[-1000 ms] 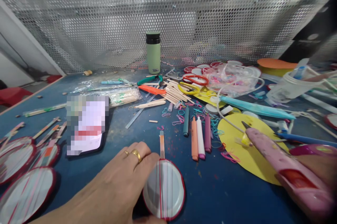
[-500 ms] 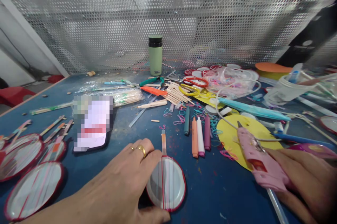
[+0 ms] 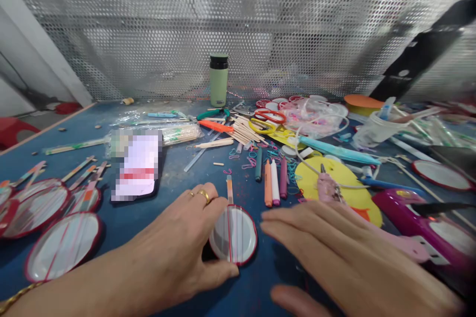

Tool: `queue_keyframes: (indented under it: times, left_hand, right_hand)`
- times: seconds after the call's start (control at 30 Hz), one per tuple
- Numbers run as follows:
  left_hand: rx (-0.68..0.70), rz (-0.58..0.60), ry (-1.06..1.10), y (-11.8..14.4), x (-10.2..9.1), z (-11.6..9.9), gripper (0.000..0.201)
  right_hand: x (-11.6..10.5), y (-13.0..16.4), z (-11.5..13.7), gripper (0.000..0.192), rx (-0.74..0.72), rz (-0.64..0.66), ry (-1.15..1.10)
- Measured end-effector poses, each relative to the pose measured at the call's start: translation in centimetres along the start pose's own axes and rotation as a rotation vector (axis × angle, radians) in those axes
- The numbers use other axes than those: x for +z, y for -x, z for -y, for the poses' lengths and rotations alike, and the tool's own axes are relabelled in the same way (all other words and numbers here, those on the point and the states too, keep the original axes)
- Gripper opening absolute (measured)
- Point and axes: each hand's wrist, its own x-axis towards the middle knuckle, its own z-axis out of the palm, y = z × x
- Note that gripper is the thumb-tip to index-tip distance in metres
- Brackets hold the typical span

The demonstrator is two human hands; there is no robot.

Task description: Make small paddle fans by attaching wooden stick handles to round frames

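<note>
A round white lid with a red rim (image 3: 247, 235) lies on the blue table, a flat stick with orange and grey bands (image 3: 229, 189) jutting from its far edge. My left hand (image 3: 186, 237) is closed around the left side of the lid, thumb at the near edge and fingers at the far edge. My right hand (image 3: 334, 252) is flat with fingers stretched, just right of the lid and holding nothing. Beyond it a pink glue gun (image 3: 327, 188), partly hidden by the hand, rests over a yellow disc (image 3: 308, 173).
More red-rimmed lids (image 3: 67, 242) with sticks lie at left, near a phone (image 3: 139, 165). Highlighters (image 3: 268, 183), scissors (image 3: 263, 125), wooden sticks (image 3: 245, 131) and a green tumbler (image 3: 218, 81) are farther back. A purple device (image 3: 401, 213) lies at right.
My right hand has let go of the glue gun and come left toward the lid, its fingers now straight. My left hand stays on the lid. The view has shifted a little.
</note>
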Motion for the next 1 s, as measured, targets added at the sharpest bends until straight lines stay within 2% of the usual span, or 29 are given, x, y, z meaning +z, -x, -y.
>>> queue_keyframes:
  times: [0.03, 0.07, 0.1, 0.2, 0.43, 0.6, 0.87, 1.0]
  left_hand:
    - [0.013, -0.007, 0.001, 0.0, 0.1, 0.1, 0.035]
    - [0.018, -0.013, 0.003, 0.1, 0.2, 0.2, 0.034]
    - [0.019, -0.019, 0.007, 0.1, 0.2, 0.3, 0.035]
    - [0.018, -0.039, 0.026, 0.1, 0.2, 0.4, 0.037]
    - [0.026, -0.052, 0.024, 0.2, 0.0, 0.3, 0.037]
    - [0.009, -0.001, 0.004, 0.0, -0.2, -0.1, 0.036]
    - [-0.003, 0.008, 0.025, 0.0, -0.1, 0.0, 0.033]
    - [-0.038, 0.052, 0.027, -0.2, -0.3, -0.2, 0.035]
  right_hand:
    - [0.2, -1.0, 0.6, 0.016, 0.018, 0.111, -0.024]
    - [0.4, -1.8, 0.9, 0.014, 0.032, 0.162, -0.044]
    - [0.5, -2.3, 1.2, 0.011, 0.051, 0.182, -0.055]
    - [0.7, -2.9, 1.4, 0.025, 0.11, 0.252, -0.085]
    - [1.6, -2.6, 1.2, 0.026, 0.145, 0.268, -0.165]
    - [2.1, -2.4, 1.0, 0.033, 0.164, 0.242, -0.293]
    - [3.1, -1.7, 1.0, 0.032, 0.1, 0.176, -0.256]
    - [2.3, -2.0, 1.0, 0.031, 0.159, 0.241, -0.248]
